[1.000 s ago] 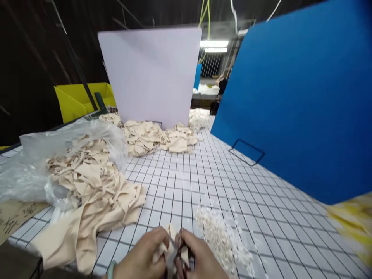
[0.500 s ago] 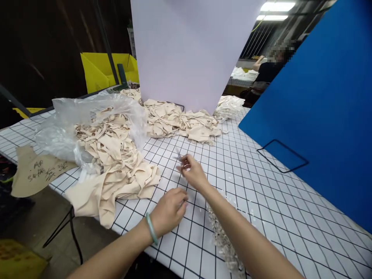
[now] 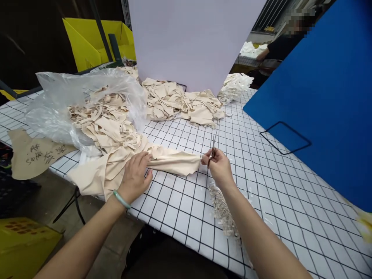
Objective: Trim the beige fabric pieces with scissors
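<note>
My left hand (image 3: pixel 135 176) grips a beige piece of fabric (image 3: pixel 171 162) near where it leaves the heap, fingers curled over it. My right hand (image 3: pixel 217 166) is closed on a small pair of scissors (image 3: pixel 213 145) that points up and away, and it also pinches the far end of the same fabric piece, stretched between both hands just above the gridded white table (image 3: pixel 261 186). A small mound of white trimmings (image 3: pixel 222 209) lies right below my right wrist.
A heap of beige fabric pieces (image 3: pixel 101 124) spills from a clear plastic bag (image 3: pixel 58 104) at left. More beige pieces (image 3: pixel 180 104) lie by a pale upright board (image 3: pixel 188 42). A blue board (image 3: pixel 319 104) stands at right. A brown paper label (image 3: pixel 31 155) lies left; another person (image 3: pixel 279 42) is beyond.
Both hands left the trimmings near the table edge; my right hand reached out with the scissors, my left went to the heap, and a fabric piece is now pulled out between them.
</note>
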Demonstrator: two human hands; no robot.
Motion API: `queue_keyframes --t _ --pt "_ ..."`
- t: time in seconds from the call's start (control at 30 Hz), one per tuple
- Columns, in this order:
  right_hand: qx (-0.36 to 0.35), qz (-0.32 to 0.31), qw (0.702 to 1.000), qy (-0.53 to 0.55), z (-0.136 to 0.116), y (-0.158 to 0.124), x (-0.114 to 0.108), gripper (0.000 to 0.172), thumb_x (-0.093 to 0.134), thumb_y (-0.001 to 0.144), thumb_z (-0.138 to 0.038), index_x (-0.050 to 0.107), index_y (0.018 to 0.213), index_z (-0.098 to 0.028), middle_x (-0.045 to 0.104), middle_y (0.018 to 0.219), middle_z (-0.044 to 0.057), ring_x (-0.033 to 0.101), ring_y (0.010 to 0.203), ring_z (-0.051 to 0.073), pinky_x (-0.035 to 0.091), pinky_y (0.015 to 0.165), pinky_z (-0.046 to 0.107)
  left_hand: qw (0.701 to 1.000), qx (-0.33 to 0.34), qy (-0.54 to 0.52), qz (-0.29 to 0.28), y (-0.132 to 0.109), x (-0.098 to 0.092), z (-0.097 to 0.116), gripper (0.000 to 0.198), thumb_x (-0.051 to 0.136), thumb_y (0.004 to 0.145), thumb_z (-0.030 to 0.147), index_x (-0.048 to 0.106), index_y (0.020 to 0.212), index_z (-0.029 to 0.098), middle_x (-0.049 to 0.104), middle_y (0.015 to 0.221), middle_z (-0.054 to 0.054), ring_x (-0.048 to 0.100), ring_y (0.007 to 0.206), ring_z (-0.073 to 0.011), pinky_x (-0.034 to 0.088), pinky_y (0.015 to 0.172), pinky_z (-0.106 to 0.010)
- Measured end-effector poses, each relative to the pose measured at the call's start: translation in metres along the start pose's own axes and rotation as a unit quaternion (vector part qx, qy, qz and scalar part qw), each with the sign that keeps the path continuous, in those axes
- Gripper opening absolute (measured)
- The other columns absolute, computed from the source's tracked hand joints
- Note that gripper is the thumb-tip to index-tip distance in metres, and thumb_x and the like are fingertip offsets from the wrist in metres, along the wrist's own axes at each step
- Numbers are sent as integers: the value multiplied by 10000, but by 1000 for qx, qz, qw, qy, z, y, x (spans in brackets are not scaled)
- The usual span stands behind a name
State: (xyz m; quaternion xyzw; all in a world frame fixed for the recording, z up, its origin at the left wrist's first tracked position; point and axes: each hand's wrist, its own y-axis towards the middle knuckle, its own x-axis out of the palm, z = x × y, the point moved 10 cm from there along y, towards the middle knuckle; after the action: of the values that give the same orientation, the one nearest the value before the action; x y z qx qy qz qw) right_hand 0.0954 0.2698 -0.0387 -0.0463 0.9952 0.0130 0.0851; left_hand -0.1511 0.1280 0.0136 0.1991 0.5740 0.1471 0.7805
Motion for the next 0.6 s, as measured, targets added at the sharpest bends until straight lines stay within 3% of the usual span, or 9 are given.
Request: queue_keyframes --t 0.07,0.17,0.23,0.33,0.4,0.47,0.53,0.6 --pt "22 34 999 -15 11 -8 -27 255 668 687 -344 474 807 -229 559 682 -40 563 592 136 483 589 289 1000 6 -14 -23 13 10 3 462 500 813 35 554 1259 141 596 1300 -162 524 1250 -320 422 1069 -497" --pt "33 50 998 -34 16 -15 -35 239 660 689 -347 489 805 -227 581 677 -28 557 590 141 474 585 290 997 2 -59 -53 40 24 8 505 493 748 -6 617 1215 140 601 1322 -168 507 1271 -342 408 1057 -516" --pt "28 40 998 -43 13 -16 -22 249 673 684 -351 514 830 -228 628 756 -5 579 643 150 480 605 289 991 -19 -102 -85 60 35 6 406 531 720 8 690 1061 158 684 1151 -152 584 1154 -346 445 989 -512" --pt "11 1 998 -54 5 -14 12 288 727 621 -306 569 851 -235 676 873 13 607 713 168 492 644 301 981 -38 -156 -106 84 40 4 144 591 736 74 687 758 180 692 758 -62 659 796 -249 524 770 -383" --pt "0 -16 998 -60 1 -9 31 223 720 600 -250 584 776 -233 669 794 -3 599 703 176 489 664 315 979 -42 -182 -78 95 29 3 90 599 806 155 674 765 183 681 733 -28 639 714 -189 521 692 -311" --pt "-10 -12 998 -57 -5 1 35 135 681 620 -224 563 685 -227 624 672 -18 575 660 177 480 658 325 978 -54 -199 -28 103 11 -4 105 574 873 222 669 860 178 690 825 -28 629 755 -164 515 704 -287" --pt "-25 11 999 -42 -20 20 22 98 647 654 -224 555 690 -220 599 651 -20 563 645 174 479 643 326 974 -77 -212 31 113 -14 -18 102 567 895 227 647 869 170 666 833 -24 600 762 -150 502 704 -284" --pt "-54 48 997 -17 -49 48 -5 123 637 681 -222 563 779 -214 616 734 -14 580 695 167 490 661 318 963 -97 -232 101 129 -47 -33 88 601 884 195 618 801 173 620 758 3 558 709 -130 486 665 -276"
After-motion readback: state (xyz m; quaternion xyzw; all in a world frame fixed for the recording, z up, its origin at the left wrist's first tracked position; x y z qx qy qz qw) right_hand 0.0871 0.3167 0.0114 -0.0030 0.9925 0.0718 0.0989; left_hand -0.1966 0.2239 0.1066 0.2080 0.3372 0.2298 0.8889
